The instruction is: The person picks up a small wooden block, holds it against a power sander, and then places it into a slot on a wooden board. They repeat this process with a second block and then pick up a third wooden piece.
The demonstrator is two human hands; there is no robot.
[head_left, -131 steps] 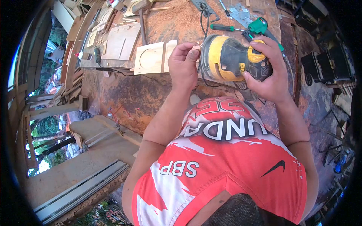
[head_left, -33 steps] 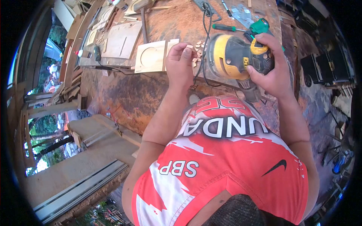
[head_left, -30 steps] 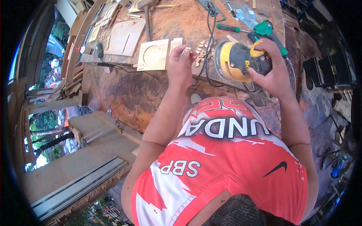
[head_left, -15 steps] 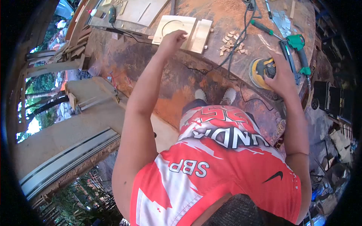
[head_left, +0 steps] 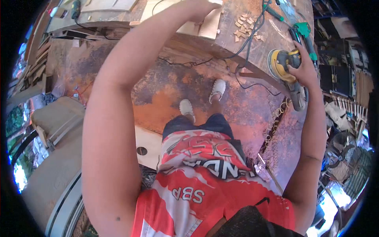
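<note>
My right hand [head_left: 306,70] is wrapped around the yellow and black orbital sander [head_left: 281,65], which is tilted at the table's front edge with its round pad facing left. My left hand [head_left: 200,11] is over a pale wooden panel [head_left: 208,28] at the top of the view. One finger stretches out to the right and the thumb sits apart from it, lower down; the other fingers are hard to see. Part of a circular cut-out line shows on the left portion of the panel, and my forearm hides much of the rest.
Small wood pieces [head_left: 245,25] lie in a pile on the worktable [head_left: 229,43], beside dark cables [head_left: 252,37]. A green and black nail gun [head_left: 304,33] lies behind the sander. A coiled air hose [head_left: 272,130] hangs near the floor. A green tool [head_left: 75,10] sits at far left.
The view has shifted, so the table sits higher in it. My left hand has moved right across the panel. The sander has tilted, and my right hand still holds it.
</note>
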